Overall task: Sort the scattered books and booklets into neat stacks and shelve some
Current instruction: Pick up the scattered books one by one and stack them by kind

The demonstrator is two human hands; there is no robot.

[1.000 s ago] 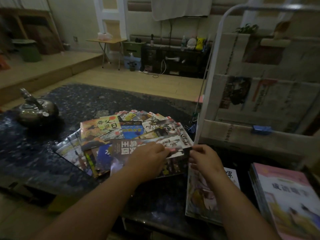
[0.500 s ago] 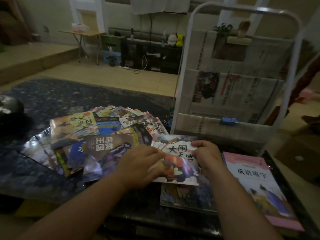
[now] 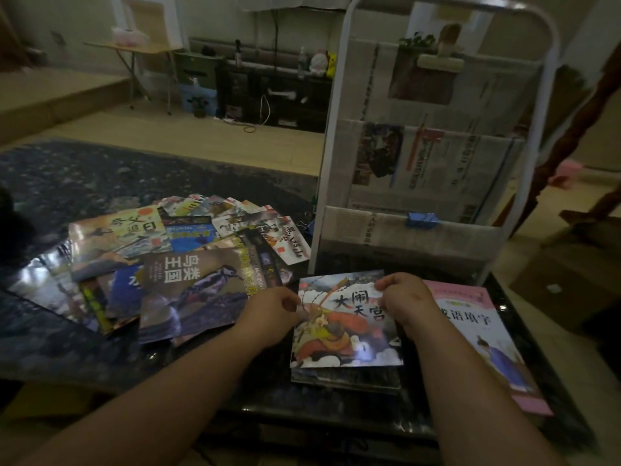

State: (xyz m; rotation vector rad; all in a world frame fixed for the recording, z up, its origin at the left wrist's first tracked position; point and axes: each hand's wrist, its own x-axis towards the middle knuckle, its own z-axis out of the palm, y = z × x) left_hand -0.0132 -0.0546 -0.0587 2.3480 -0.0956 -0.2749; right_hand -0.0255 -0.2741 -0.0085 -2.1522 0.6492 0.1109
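Note:
A booklet with a monkey figure on its cover (image 3: 342,334) lies on top of a small stack (image 3: 346,376) at the table's near right. My left hand (image 3: 272,314) pinches its left edge, and my right hand (image 3: 406,301) pinches its upper right corner. Left of it, a fanned heap of booklets (image 3: 161,260) is scattered on the dark table (image 3: 67,183); a brown bird cover (image 3: 198,287) tops the heap. A pink-edged book (image 3: 484,334) lies just right of the stack.
A white metal-framed rack (image 3: 433,156) lined with newspaper stands at the table's far right, with a blue clip (image 3: 421,219) on its lowest pocket. A cardboard box (image 3: 564,284) sits on the floor to the right. A folding table and low shelf stand against the back wall.
Both hands carried the monkey-cover booklet from the scattered heap rightward and set it onto the small stack. The view swung right, so the kettle at the left is out of sight.

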